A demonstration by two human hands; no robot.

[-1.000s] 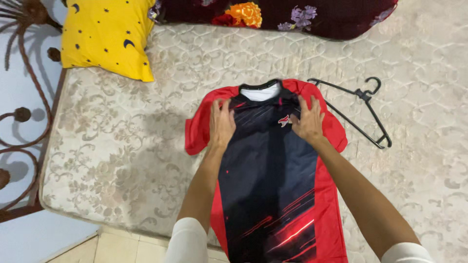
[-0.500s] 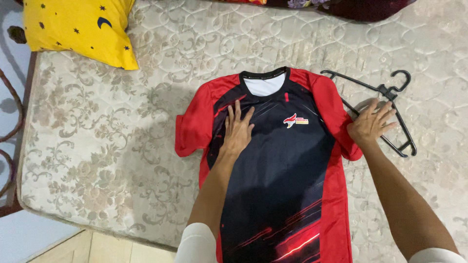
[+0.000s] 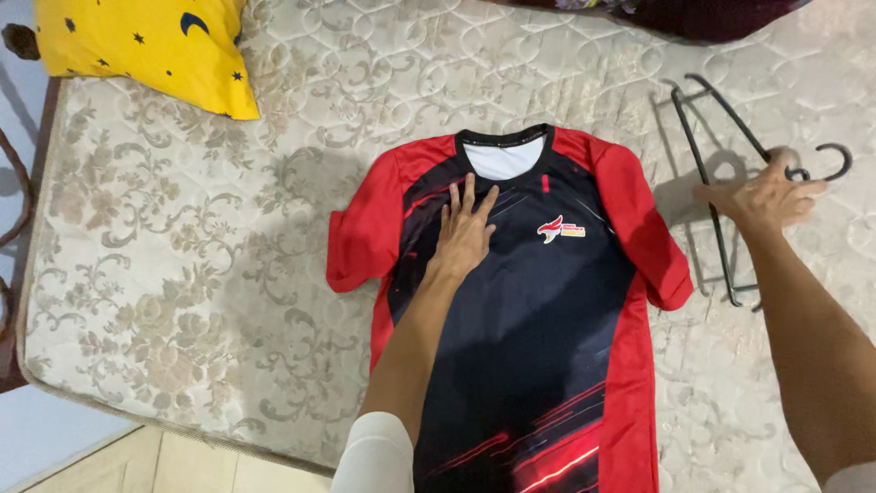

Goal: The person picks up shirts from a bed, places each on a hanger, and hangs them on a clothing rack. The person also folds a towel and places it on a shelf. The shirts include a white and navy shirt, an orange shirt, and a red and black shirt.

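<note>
The left hand (image 3: 465, 233) lies flat, fingers spread, on the red-and-black short-sleeved jersey (image 3: 529, 301) spread on the patterned beige mattress (image 3: 228, 274). The right hand (image 3: 762, 196), blurred, seems closed on the black plastic hanger (image 3: 721, 183) beside the jersey.

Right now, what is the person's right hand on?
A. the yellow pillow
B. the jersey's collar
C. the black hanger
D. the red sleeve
C: the right hand grips the black hanger near its hook, beside the jersey on the mattress, while the left hand lies flat on the jersey's chest.
</note>
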